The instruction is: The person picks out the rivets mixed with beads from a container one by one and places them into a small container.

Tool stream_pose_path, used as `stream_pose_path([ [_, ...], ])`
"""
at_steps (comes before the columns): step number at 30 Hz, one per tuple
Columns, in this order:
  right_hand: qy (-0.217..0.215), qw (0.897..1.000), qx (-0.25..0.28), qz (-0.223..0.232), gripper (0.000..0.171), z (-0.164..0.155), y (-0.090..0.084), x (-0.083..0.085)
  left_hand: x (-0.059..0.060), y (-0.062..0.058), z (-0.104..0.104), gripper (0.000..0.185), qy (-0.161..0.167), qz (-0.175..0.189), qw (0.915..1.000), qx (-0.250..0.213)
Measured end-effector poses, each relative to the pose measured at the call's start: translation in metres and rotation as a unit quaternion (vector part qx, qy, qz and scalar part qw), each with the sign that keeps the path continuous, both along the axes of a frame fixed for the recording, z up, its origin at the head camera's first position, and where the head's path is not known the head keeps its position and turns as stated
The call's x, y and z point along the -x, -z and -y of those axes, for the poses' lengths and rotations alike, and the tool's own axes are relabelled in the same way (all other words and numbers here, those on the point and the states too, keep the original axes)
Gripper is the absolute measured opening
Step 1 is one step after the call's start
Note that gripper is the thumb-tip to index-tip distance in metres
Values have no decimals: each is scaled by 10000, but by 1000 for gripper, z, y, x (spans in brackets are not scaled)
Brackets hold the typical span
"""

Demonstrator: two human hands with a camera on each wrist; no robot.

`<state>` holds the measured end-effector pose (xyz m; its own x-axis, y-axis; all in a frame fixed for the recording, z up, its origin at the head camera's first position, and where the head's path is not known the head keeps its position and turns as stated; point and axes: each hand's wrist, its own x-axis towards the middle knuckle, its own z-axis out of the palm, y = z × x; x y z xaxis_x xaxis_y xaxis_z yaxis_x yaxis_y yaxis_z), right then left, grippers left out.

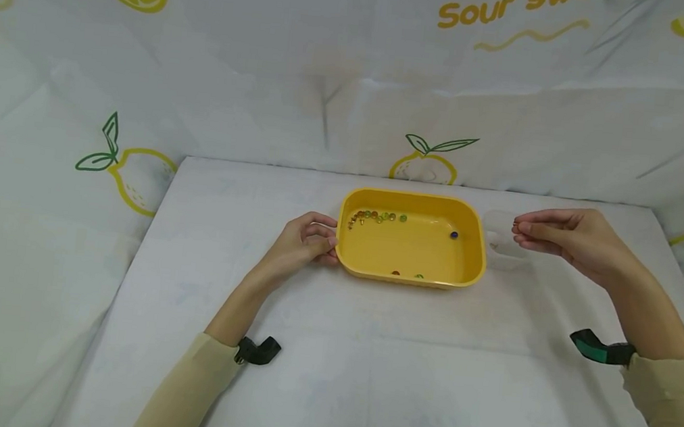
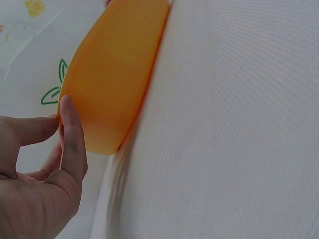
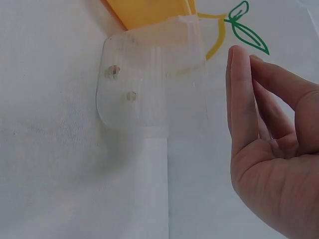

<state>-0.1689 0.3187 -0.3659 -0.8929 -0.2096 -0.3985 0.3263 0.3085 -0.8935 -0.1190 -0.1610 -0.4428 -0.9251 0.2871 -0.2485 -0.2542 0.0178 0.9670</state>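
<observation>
A yellow plastic basin (image 1: 412, 247) holds several glass marbles (image 1: 380, 217), amber and green, mostly along its far left side, plus a dark blue marble (image 1: 454, 235) at the right. My left hand (image 1: 305, 241) holds the basin's left end; in the left wrist view its fingertips (image 2: 70, 102) meet the rim. My right hand (image 1: 562, 236) is raised above the clear plastic box (image 1: 505, 258) and pinches a small reddish-brown marble (image 1: 515, 223) between thumb and fingers. From the right wrist that marble is hidden. Brownish marbles (image 3: 113, 71) show through the clear box's wall.
The clear box stands just right of the basin, close against it. A white cloth (image 1: 365, 371) covers the table, whose back edge meets a lemon-print curtain (image 1: 266, 98). Each wrist wears a dark camera mount (image 1: 601, 348).
</observation>
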Motion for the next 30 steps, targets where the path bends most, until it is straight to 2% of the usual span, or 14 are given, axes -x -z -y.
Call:
stream_pose_path([
  [9, -83, 9992, -391, -30, 19, -5, 4, 1, 0, -3, 0, 35, -3, 27, 10000, 10],
  [30, -119, 9979, -629, -1, 19, -8, 12, -2, 0, -1, 0, 35, 16, -35, 10000, -58],
])
